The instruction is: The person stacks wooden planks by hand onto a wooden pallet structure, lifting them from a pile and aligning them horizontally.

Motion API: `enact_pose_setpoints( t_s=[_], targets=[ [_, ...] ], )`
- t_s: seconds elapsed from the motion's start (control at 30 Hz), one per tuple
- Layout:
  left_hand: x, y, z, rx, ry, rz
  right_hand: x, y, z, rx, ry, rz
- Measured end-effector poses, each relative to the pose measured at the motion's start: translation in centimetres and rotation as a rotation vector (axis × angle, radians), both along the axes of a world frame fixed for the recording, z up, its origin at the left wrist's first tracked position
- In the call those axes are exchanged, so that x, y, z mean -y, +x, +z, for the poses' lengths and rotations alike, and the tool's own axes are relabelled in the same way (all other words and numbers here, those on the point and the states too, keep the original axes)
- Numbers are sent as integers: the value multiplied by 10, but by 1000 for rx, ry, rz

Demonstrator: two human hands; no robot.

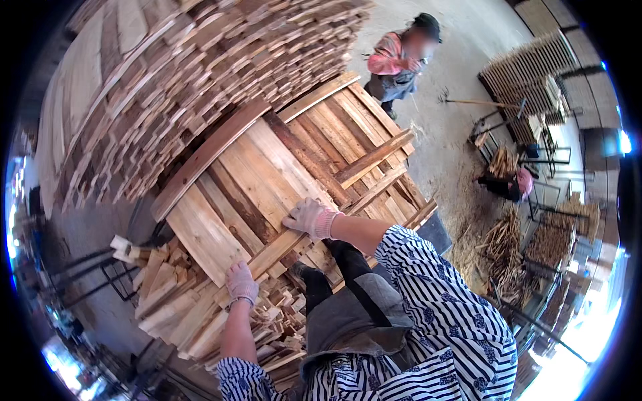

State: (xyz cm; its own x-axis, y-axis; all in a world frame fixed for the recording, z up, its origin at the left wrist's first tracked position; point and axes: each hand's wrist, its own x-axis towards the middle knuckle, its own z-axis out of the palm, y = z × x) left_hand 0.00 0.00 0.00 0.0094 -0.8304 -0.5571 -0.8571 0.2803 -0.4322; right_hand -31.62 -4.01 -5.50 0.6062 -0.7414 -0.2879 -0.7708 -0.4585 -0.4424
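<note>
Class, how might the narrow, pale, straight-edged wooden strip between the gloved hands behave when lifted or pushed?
The narrow, pale, straight-edged wooden strip would probably stay stiff, being solid-looking timber. Its flat face suggests sliding rather than rolling. Slimmer than the wide, pale wooden boards beyond it, it is probably lighter too.

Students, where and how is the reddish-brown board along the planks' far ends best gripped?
Probably by its long edges, near both ends, from above on the person's side: the reddish-brown board is long and narrow, lies across the planks' ends, and the wood stack rises beyond it.
</note>
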Motion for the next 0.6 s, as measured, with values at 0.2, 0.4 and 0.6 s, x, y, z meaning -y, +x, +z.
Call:
enact_pose_setpoints(
  t_s=[0.2, 0.4, 0.6],
  targets=[
    [-85, -101, -56, -524, 28, 63, -84, -98, 22, -233, 124, -19],
    [-110, -85, -72, -366, -152, 50, -94, -63, 24, -486, 180, 108],
    [-110, -103, -69, -348, -151, 50, -93, -65, 37, -620, 228, 124]
  ],
)
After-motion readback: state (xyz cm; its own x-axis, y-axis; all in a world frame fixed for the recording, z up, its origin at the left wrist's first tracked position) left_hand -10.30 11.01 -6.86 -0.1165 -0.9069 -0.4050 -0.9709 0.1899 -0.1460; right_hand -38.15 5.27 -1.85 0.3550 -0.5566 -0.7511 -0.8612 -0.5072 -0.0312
